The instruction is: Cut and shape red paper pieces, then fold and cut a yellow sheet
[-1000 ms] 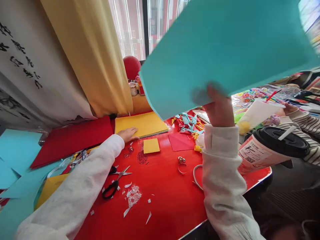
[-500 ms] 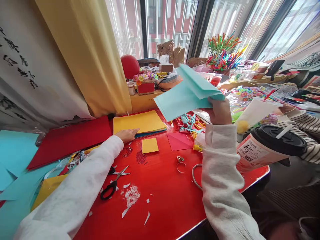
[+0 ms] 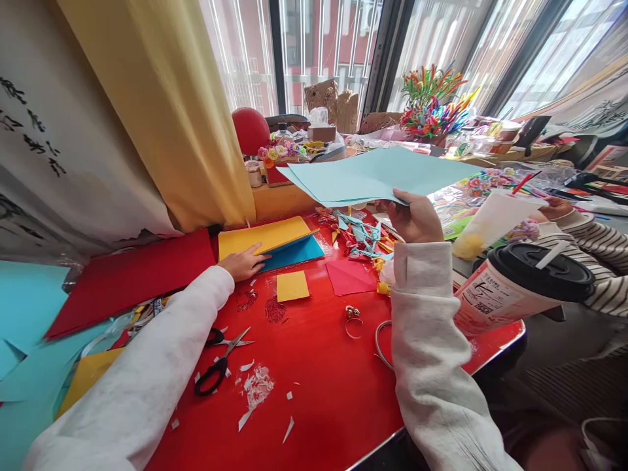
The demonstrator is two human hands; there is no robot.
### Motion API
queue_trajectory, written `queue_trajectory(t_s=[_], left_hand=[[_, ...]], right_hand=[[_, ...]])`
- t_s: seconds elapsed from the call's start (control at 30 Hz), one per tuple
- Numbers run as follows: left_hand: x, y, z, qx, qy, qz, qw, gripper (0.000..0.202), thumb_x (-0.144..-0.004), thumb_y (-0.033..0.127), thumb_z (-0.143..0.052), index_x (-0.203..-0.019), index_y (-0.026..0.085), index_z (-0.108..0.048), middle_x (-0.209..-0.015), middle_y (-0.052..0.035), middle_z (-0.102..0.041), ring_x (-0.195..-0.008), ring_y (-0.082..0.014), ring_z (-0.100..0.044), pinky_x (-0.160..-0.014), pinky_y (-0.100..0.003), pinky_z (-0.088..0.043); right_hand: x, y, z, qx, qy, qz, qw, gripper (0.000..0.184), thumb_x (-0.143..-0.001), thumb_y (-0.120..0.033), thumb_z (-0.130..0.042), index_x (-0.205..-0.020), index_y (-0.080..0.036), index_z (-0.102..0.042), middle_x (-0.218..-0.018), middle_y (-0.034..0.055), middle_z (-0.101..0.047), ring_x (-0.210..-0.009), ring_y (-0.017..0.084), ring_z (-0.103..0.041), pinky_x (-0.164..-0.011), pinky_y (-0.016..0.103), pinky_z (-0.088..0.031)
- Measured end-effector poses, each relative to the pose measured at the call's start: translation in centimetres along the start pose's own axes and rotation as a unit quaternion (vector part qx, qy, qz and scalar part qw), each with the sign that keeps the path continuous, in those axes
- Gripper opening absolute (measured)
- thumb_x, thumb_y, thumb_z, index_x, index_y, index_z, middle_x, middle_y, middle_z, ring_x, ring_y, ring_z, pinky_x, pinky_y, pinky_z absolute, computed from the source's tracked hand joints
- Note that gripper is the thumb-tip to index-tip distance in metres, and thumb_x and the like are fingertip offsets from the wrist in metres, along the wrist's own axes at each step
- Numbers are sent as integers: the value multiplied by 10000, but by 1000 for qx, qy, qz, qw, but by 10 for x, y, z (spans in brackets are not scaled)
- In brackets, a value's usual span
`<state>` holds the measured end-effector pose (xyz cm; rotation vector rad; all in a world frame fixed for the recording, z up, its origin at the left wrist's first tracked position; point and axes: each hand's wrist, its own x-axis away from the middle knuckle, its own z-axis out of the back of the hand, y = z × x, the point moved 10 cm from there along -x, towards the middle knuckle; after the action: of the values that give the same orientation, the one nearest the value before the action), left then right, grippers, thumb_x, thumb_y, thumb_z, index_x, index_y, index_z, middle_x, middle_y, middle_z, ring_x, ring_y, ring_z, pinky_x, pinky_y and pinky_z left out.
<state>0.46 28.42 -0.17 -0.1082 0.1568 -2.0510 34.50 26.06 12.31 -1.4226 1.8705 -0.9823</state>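
Note:
My right hand (image 3: 416, 216) is closed on the near edge of light blue paper (image 3: 373, 173), more than one sheet, held flat above the table. My left hand (image 3: 244, 263) rests at the front edge of a paper stack, fingers stretched and spread. One finger lies over the yellow paper (image 3: 258, 235), the others lower down. Toward the right the yellow paper's edge is raised, baring dark blue paper (image 3: 297, 253) beneath it. A small yellow square (image 3: 292, 286) and red paper (image 3: 349, 277) lie nearby.
Black-handled scissors (image 3: 220, 366) and white scraps (image 3: 259, 386) lie on the red table (image 3: 333, 392). A lidded cup (image 3: 515, 291) stands beside my right sleeve. Large red sheets (image 3: 132, 278) lie left. Another person's hand (image 3: 557, 207) is at the far right, near a clear cup (image 3: 495, 222).
The light blue paper has come down and spread out flat in my right hand. At my left hand, the yellow paper's edge has risen, uncovering dark blue paper.

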Motion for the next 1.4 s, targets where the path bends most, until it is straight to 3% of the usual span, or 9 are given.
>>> queue_trajectory(t_s=[0.1,0.23,0.4,0.53,0.8,0.97,1.13,1.23,1.4], left_hand=[[0,3,-1,-5,-14,-15,1000,529,-765,538,-313,-1255,342,-284,-1342,-38,-268,-1058,-262,-459,-822,-367,-393],[1,2,0,-7,-20,-20,1000,597,-742,553,-341,-1282,330,-219,-1297,-35,-343,-1058,-242,-458,-829,-328,-385],[1,3,-2,-9,-9,-24,1000,536,-758,470,-371,-1264,325,-269,-1203,-29,-452,-1006,-226,-498,-812,-310,-391],[0,-7,-3,1,23,13,1000,414,-816,401,-278,-1204,295,-377,-1117,-38,-525,-969,-232,-521,-791,-331,-399],[-4,-27,0,34,43,60,997,465,-830,473,-185,-1239,295,-317,-1189,4,-496,-1046,-171,-478,-860,-265,-361],[1,-15,4,48,24,17,998,492,-796,544,-207,-1262,390,-225,-1143,30,-523,-1001,-188,-504,-818,-281,-380],[5,-5,6,42,8,7,999,621,-744,599,-278,-1296,363,-120,-1087,-9,-545,-944,-219,-528,-783,-300,-385],[5,-5,5,50,-8,9,999,709,-692,635,-343,-1301,340,-130,-1116,-19,-529,-981,-227,-508,-816,-295,-363],[2,-8,5,73,1,7,997,591,-750,561,-328,-1286,352,-190,-1151,24,-517,-1017,-199,-489,-845,-269,-348]], right_hand=[[-1,2,-1,-6,-9,-1,1000,90,-755,-73,-427,-722,-133,-485,-642,8,-550,-516,54,-542,-333,71,-424],[-3,4,1,3,-16,-11,1000,94,-757,-88,-425,-702,-137,-484,-643,6,-554,-509,47,-534,-352,71,-435],[-8,4,4,50,-9,-1,999,104,-753,-107,-430,-688,-155,-497,-681,13,-581,-542,69,-559,-383,117,-470],[-9,5,2,52,-22,3,998,95,-752,-117,-436,-700,-156,-507,-701,16,-593,-579,82,-585,-391,120,-475],[-7,11,-1,16,-32,-14,999,96,-742,-102,-444,-696,-148,-514,-702,-1,-594,-571,63,-578,-355,92,-454],[-7,17,-10,0,-58,-35,998,107,-753,-94,-433,-698,-149,-506,-683,-3,-584,-562,49,-573,-352,64,-434],[-8,27,-18,-27,-67,-64,995,145,-758,-78,-419,-664,-158,-494,-693,-9,-594,-560,38,-571,-360,52,-430],[-8,31,-21,-38,-68,-70,994,149,-754,-71,-424,-664,-158,-504,-671,-19,-594,-548,33,-567,-363,51,-431],[-5,36,-26,4,-70,-72,995,142,-758,-96,-427,-671,-160,-519,-655,-17,-593,-538,46,-571,-369,72,-449]])
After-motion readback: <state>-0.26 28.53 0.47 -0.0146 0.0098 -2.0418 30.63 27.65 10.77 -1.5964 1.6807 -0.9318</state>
